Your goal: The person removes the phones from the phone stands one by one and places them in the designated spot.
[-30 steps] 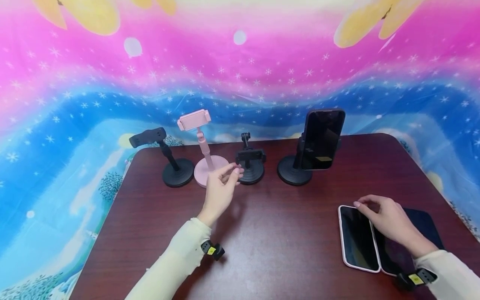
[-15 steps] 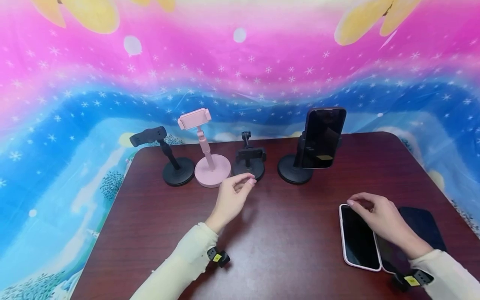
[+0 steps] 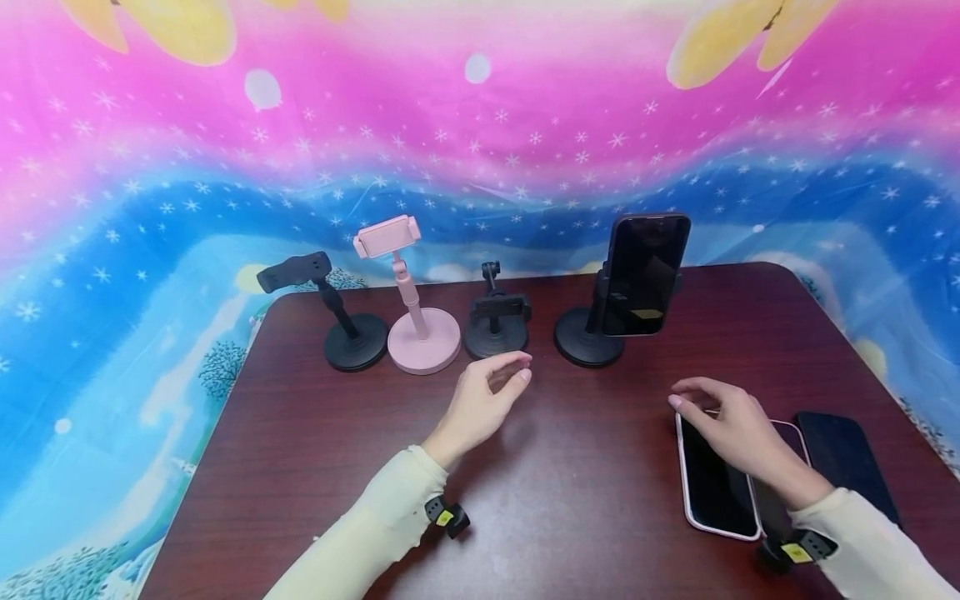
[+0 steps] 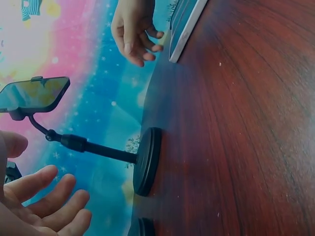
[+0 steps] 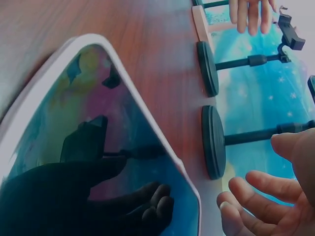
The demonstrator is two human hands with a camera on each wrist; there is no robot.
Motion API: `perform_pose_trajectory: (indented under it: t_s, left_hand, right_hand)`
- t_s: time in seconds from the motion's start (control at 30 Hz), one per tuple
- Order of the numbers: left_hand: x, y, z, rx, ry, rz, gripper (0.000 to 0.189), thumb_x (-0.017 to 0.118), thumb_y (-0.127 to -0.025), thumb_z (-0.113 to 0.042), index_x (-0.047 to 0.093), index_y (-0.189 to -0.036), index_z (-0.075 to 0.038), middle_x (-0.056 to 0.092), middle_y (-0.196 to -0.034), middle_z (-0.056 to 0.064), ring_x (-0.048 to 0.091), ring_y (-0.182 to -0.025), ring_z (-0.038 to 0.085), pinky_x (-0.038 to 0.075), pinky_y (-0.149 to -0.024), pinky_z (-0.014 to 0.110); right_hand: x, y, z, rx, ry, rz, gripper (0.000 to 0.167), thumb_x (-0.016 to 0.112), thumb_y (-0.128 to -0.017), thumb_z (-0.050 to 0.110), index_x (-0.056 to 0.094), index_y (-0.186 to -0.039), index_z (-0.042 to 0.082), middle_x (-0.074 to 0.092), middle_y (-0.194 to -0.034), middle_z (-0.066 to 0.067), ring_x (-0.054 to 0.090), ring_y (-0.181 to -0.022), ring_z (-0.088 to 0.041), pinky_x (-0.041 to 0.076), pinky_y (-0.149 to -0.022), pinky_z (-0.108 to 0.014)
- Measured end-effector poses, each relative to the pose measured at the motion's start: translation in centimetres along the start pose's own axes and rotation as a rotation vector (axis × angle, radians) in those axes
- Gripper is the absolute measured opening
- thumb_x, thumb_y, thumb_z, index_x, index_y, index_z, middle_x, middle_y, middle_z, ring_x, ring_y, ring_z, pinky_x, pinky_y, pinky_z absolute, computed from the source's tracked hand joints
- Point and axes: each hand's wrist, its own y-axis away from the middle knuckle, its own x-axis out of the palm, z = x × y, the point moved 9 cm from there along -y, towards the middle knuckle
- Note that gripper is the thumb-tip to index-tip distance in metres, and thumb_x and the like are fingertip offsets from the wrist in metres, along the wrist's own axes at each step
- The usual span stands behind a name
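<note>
My left hand (image 3: 480,404) hovers over the table in front of a short black phone stand (image 3: 497,333), thumb and fingers loosely bent with nothing between them. Over the upper end of a white-edged phone (image 3: 718,496) is my right hand (image 3: 738,429), its fingers also relaxed and holding nothing. In the right wrist view that phone (image 5: 123,123) lies flat, screen up, reflecting the hand. Beside it are a second phone (image 3: 792,440), partly hidden by the right hand, and a dark phone (image 3: 847,458). A black phone (image 3: 647,275) is clamped upright in the rightmost black stand (image 3: 589,340).
Further left along the back stand a pink phone stand (image 3: 423,342) and another black stand (image 3: 356,343), with no phones in their clamps. They share the dark red wooden table (image 3: 585,500). A patterned cloth (image 3: 525,192) hangs behind it.
My left hand has drawn back and right, away from the pink stand, its fingers spreading slightly. My right hand has shifted left over the white-edged phone, uncovering more of the dark phone.
</note>
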Motion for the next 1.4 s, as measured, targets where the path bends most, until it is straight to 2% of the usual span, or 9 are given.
perform_pose_trajectory:
  t_s: [0.17, 0.37, 0.4, 0.5, 0.6, 0.77, 1.03, 1.27, 1.4]
  left_hand:
    - [0.4, -0.2, -0.3, 0.030, -0.002, 0.017, 0.033, 0.063, -0.100, -0.018, 0.066, -0.132, -0.009, 0.069, -0.131, 0.012, 0.066, -0.123, 0.027, 0.048, -0.110, 0.055]
    - [1.1, -0.4, -0.6, 0.030, 0.005, 0.047, 0.041, 0.064, -0.099, -0.020, 0.060, -0.139, -0.011, 0.064, -0.140, 0.010, 0.059, -0.131, 0.029, 0.047, -0.113, 0.052]
    - [1.2, -0.5, -0.7, 0.028, 0.004, 0.053, 0.043, 0.064, -0.099, -0.020, 0.058, -0.141, -0.012, 0.063, -0.141, 0.009, 0.058, -0.133, 0.028, 0.047, -0.113, 0.051]
    - [1.6, -0.6, -0.8, 0.022, -0.007, 0.066, 0.050, 0.065, -0.098, -0.022, 0.052, -0.146, -0.014, 0.061, -0.143, 0.007, 0.056, -0.135, 0.026, 0.049, -0.112, 0.049]
    - [1.9, -0.7, -0.8, 0.016, -0.016, 0.077, 0.054, 0.066, -0.098, -0.023, 0.046, -0.148, -0.018, 0.060, -0.143, 0.005, 0.054, -0.137, 0.022, 0.050, -0.111, 0.045]
    - [2.2, -0.7, -0.9, 0.009, 0.013, 0.088, 0.058, 0.067, -0.098, -0.025, 0.040, -0.148, -0.021, 0.058, -0.144, 0.004, 0.052, -0.139, 0.023, 0.049, -0.111, 0.047]
    - [2.6, -1.3, -1.3, 0.009, 0.043, 0.077, 0.054, 0.066, -0.098, -0.025, 0.043, -0.146, -0.020, 0.059, -0.141, 0.006, 0.053, -0.136, 0.027, 0.049, -0.110, 0.050]
    - [2.7, -2.1, -1.8, 0.018, 0.102, 0.038, 0.048, 0.064, -0.099, -0.022, 0.047, -0.143, -0.017, 0.062, -0.135, 0.007, 0.059, -0.129, 0.025, 0.054, -0.104, 0.041]
    - [2.9, -2.4, -2.2, 0.031, 0.148, 0.018, 0.044, 0.063, -0.100, -0.020, 0.049, -0.141, -0.014, 0.064, -0.131, 0.010, 0.062, -0.124, 0.028, 0.055, -0.099, 0.033]
  right_hand:
    - [0.3, -0.4, 0.9, -0.008, -0.018, -0.004, 0.033, 0.062, -0.101, 0.031, 0.068, -0.121, 0.005, 0.075, -0.110, -0.014, 0.073, -0.093, -0.027, 0.056, -0.072, -0.021]
    - [0.3, -0.9, 1.9, -0.016, -0.050, -0.007, 0.037, 0.060, -0.103, 0.032, 0.065, -0.127, 0.004, 0.072, -0.118, -0.018, 0.072, -0.101, -0.032, 0.057, -0.077, -0.021]
    - [0.2, -1.0, 2.1, -0.017, -0.055, -0.010, 0.037, 0.060, -0.103, 0.032, 0.065, -0.127, 0.005, 0.072, -0.119, -0.018, 0.072, -0.100, -0.029, 0.057, -0.077, -0.020]
    - [0.2, -1.3, 2.6, -0.023, -0.073, -0.015, 0.037, 0.060, -0.103, 0.033, 0.065, -0.127, 0.005, 0.072, -0.119, -0.016, 0.070, -0.095, -0.006, 0.055, -0.077, -0.015]
    - [0.1, -1.6, 3.0, -0.022, -0.081, -0.013, 0.036, 0.060, -0.103, 0.034, 0.066, -0.127, 0.007, 0.072, -0.119, -0.014, 0.067, -0.095, 0.000, 0.054, -0.077, -0.015]
    - [0.1, -1.9, 3.3, -0.015, -0.084, -0.001, 0.036, 0.058, -0.103, 0.035, 0.065, -0.127, 0.009, 0.072, -0.119, -0.014, 0.070, -0.098, -0.021, 0.055, -0.074, -0.019]
    - [-0.9, -2.4, 3.9, -0.057, -0.121, -0.047, 0.031, 0.060, -0.103, 0.029, 0.066, -0.126, 0.008, 0.072, -0.116, -0.015, 0.060, -0.087, 0.009, 0.052, -0.071, -0.016]
    - [-2.1, -3.0, 4.6, -0.104, -0.209, -0.097, 0.032, 0.059, -0.103, 0.021, 0.063, -0.128, 0.002, 0.070, -0.113, -0.020, 0.061, -0.077, 0.008, 0.052, -0.065, -0.013]
    - [-2.8, -3.3, 4.9, -0.120, -0.264, -0.130, 0.034, 0.056, -0.104, 0.018, 0.060, -0.131, -0.002, 0.069, -0.112, -0.021, 0.061, -0.081, 0.012, 0.053, -0.068, -0.008]
